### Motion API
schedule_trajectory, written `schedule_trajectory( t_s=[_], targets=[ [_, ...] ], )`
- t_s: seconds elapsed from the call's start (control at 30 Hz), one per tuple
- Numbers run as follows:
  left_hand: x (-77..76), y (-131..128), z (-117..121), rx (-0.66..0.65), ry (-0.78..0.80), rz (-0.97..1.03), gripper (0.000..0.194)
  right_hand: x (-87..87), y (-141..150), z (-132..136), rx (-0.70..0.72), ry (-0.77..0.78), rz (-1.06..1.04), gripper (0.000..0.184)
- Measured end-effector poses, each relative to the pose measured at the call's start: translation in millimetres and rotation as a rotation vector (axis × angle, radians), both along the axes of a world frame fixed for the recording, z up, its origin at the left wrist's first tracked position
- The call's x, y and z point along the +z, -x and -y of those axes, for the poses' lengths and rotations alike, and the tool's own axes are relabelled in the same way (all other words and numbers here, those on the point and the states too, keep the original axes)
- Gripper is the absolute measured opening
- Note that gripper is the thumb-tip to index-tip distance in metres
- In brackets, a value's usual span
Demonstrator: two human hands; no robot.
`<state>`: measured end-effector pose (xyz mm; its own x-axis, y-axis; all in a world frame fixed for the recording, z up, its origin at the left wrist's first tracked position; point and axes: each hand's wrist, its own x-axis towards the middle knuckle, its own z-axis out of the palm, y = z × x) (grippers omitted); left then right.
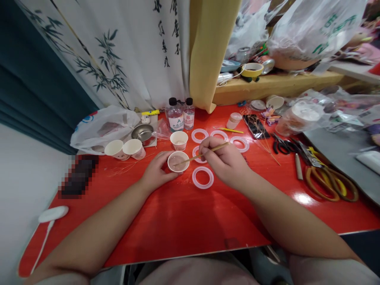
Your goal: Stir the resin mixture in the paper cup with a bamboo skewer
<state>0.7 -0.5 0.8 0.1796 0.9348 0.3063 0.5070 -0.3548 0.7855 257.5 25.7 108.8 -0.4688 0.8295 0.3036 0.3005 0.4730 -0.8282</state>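
Note:
A paper cup [179, 169] with cloudy liquid in it stands on the red table, and my left hand [157, 171] is wrapped round its left side. In my right hand [223, 160] a thin wooden stick [194, 156] is pinched, its lower end dipped into the cup's liquid. Several translucent pinkish ring molds lie close by; one ring mold [203, 187] is just right of the cup, and another [200, 136] is farther back. Behind the held cup is a second paper cup [179, 143]. Bottles marked A [176, 120] and B [189, 118] stand beyond it.
Two paper cups [134, 149], a metal bowl [143, 133] and a plastic bag [103, 128] sit at the back left. Large scissors [331, 184], black-handled scissors [282, 145] and a grey tray [341, 158] lie right. A small jar [234, 120] and yellow tweezers [230, 130] are behind my right hand.

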Motion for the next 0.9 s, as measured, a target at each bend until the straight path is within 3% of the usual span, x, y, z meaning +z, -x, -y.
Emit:
schedule_trajectory(
  t_s=[0.53, 0.9],
  targets=[
    [1.6, 0.5, 0.3, -0.005, 0.008, -0.018, 0.06, 2.4, 1.6, 2.9, -0.008, -0.023, 0.049, 0.013],
    [2.6, -0.3, 0.8, -0.004, 0.016, -0.026, 0.059, 1.6, 2.4, 1.1, 0.021, 0.039, -0.049, 0.013]
  ],
)
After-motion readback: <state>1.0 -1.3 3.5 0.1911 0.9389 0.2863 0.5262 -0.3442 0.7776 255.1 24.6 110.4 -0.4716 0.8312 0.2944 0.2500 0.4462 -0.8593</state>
